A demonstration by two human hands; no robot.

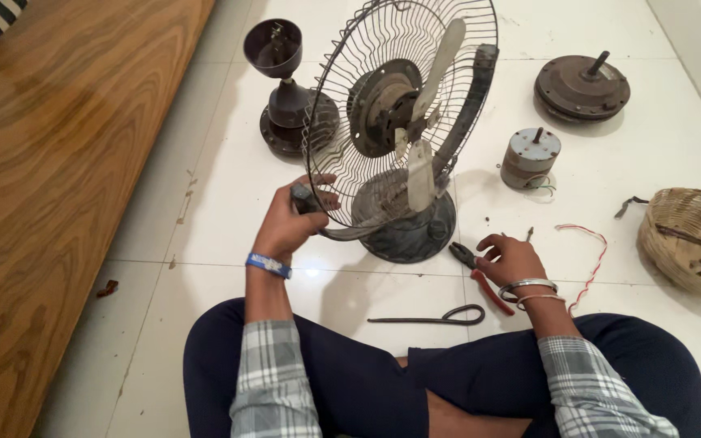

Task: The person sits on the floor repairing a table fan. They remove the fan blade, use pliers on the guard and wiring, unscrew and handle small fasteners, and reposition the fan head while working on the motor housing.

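Note:
A dusty table fan (403,122) with a wire cage and pale blades stands on its round dark base (415,231) on the white tiled floor. My left hand (290,219) grips the lower rim of the wire cage, with a small dark object in its fingers. My right hand (509,258) rests on the floor over red-handled pliers (480,276), fingers touching them. A thin bent metal tool with a loop end (440,316) lies in front of my crossed legs.
A small cylindrical motor (529,158) and a round motor housing (582,85) sit at the right back. A dark fan stand part (281,89) is behind the fan. A woven basket (691,239), a red wire (590,259) and a wooden surface (50,178) flank the area.

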